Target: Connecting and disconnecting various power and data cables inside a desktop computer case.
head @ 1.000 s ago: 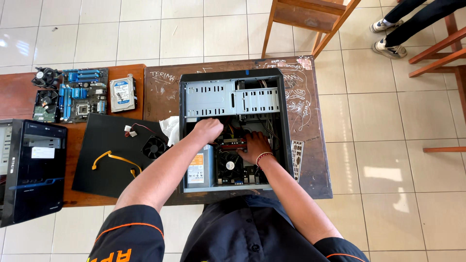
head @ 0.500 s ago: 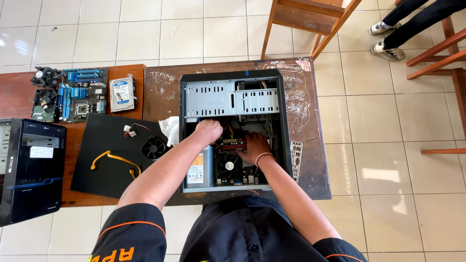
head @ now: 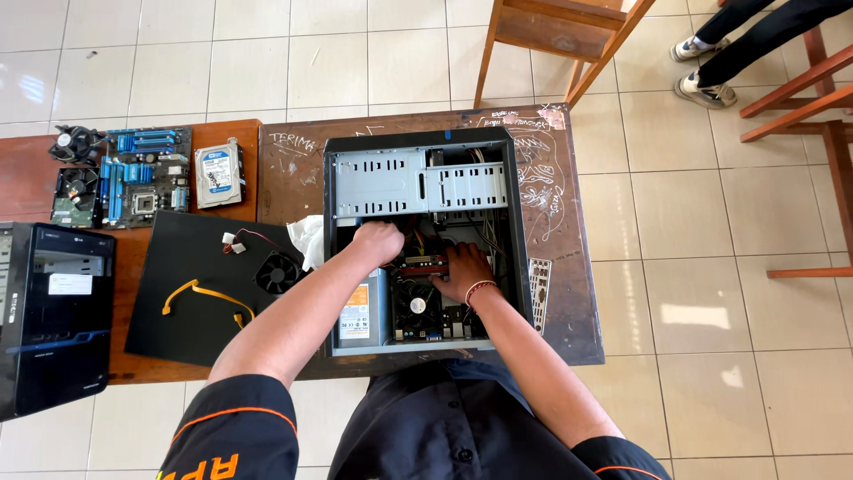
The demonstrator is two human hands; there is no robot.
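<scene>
Two bare hands, left (head: 378, 242) & right (head: 462, 269), inside boxy black metal PC case (head: 330, 258), grip unclear on both

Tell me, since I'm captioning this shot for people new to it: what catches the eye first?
The open computer case lying on the scribbled wooden table at centre draws the eye, with the left hand and right hand both reaching inside near the cooler fan. To the left lie a bare motherboard, a hard drive and a black side panel carrying a loose fan and a yellow cable.
</scene>
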